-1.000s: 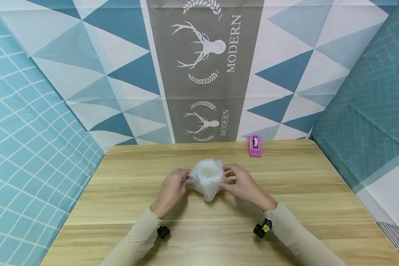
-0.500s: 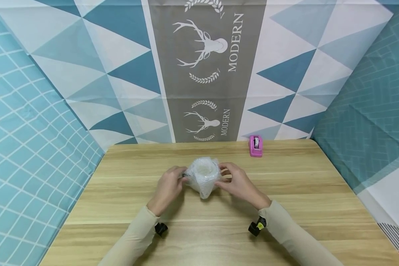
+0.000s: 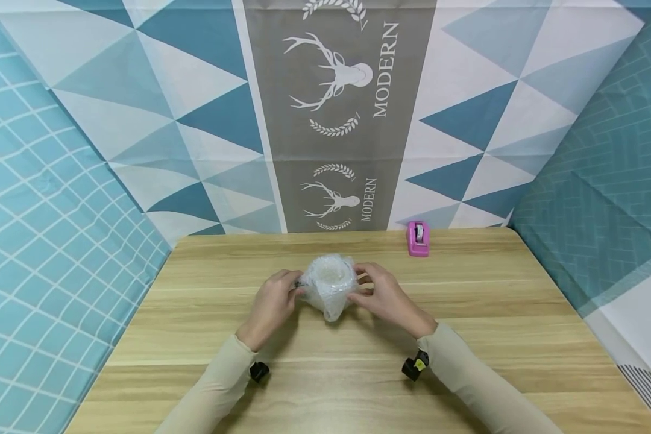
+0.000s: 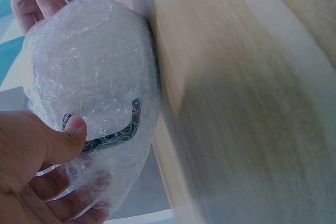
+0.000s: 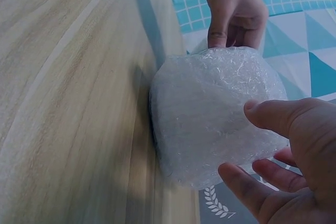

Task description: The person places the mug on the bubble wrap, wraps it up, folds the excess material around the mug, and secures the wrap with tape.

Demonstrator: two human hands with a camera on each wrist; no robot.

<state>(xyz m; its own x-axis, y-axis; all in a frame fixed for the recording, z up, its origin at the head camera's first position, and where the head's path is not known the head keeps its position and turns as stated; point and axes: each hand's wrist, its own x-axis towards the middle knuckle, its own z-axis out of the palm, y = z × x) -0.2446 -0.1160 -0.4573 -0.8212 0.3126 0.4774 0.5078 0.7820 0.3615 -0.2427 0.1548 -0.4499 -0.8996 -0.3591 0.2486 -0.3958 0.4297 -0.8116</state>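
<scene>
A mug wrapped in bubble wrap sits at the middle of the wooden table, its round top up and a loose wrap corner toward me. In the left wrist view its black handle shows through the plastic. My left hand grips the wrapped mug at the handle side, thumb over the wrap and fingers beneath the loose plastic. My right hand holds the opposite side, thumb in front and bent fingers farther back. In the right wrist view the thumb and index fingertip lie against the wrap.
A pink tape dispenser stands near the back edge of the wooden table, right of the mug. Behind rises a patterned cloth backdrop. Tiled-pattern cloth hangs on both sides.
The wrapped mug and both hands have shifted slightly left and a little away from me. Both hands stay on the wrap. The tape dispenser stays in its place.
</scene>
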